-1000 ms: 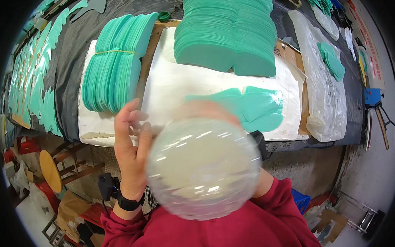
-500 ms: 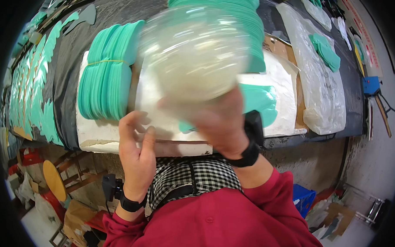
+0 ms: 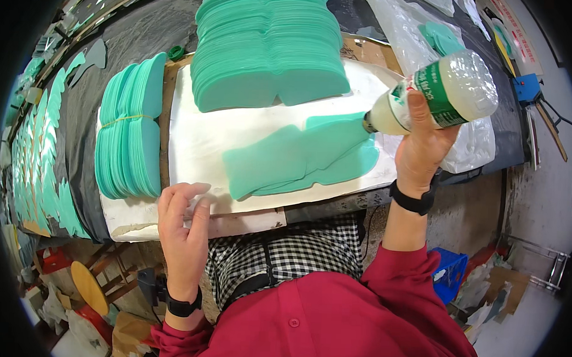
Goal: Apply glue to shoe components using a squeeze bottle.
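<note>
My right hand (image 3: pixel 426 142) is wrapped round a clear plastic bottle (image 3: pixel 475 90) with a green and white label and pale contents. The bottle is tilted, and its dark nozzle (image 3: pixel 369 123) is at the right end of several overlapping green insole-shaped sheets (image 3: pixel 299 157); whether it touches them I cannot tell. These sheets lie on white paper (image 3: pixel 202 144). My left hand (image 3: pixel 183 222) is over the paper's front edge, left of the sheets, fingers loosely bent, thumb apart and nothing in it.
A tall stack of green insole pieces (image 3: pixel 271 58) stands behind the sheets. At left is a banded bundle of similar pieces (image 3: pixel 130 132), with a green cap (image 3: pixel 176 52) behind it. Clear plastic film (image 3: pixel 398 34) lies at the back right; green offcuts (image 3: pixel 51 151) lie far left.
The bottle, blurred and held up over the middle before, has swung right and tilted, its nozzle now at the sheets. More of the fanned sheets shows. My left hand stays near the front edge.
</note>
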`<state>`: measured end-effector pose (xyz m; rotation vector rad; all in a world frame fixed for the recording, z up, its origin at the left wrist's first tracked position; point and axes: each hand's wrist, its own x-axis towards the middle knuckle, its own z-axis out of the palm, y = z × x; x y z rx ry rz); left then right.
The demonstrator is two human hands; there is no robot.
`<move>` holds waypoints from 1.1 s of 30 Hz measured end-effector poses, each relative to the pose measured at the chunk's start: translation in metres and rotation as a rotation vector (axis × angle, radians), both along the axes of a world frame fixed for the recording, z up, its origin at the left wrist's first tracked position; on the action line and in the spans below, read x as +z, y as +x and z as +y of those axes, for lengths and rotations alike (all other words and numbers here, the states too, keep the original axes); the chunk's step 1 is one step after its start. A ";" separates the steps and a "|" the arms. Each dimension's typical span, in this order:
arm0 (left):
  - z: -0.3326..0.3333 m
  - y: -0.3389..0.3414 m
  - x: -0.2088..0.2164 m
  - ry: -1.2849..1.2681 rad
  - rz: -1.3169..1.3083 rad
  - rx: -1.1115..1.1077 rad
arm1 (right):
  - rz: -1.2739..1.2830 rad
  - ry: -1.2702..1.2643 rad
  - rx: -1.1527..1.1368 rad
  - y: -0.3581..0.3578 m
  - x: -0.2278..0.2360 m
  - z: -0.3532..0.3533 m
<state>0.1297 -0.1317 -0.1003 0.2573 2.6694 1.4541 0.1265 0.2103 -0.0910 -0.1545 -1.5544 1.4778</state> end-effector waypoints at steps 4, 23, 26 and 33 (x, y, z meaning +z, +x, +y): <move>0.001 -0.001 0.001 -0.039 0.021 -0.013 | 0.008 -0.071 -0.022 0.019 -0.002 -0.005; -0.041 0.006 0.015 0.698 -0.129 0.371 | 0.014 0.167 0.730 0.003 -0.008 -0.190; -0.047 -0.006 -0.001 0.171 -0.060 0.140 | 0.017 -0.183 0.692 0.010 -0.010 -0.151; 0.023 -0.010 -0.003 -0.219 0.211 -0.203 | -0.096 -0.386 0.071 0.036 0.006 -0.045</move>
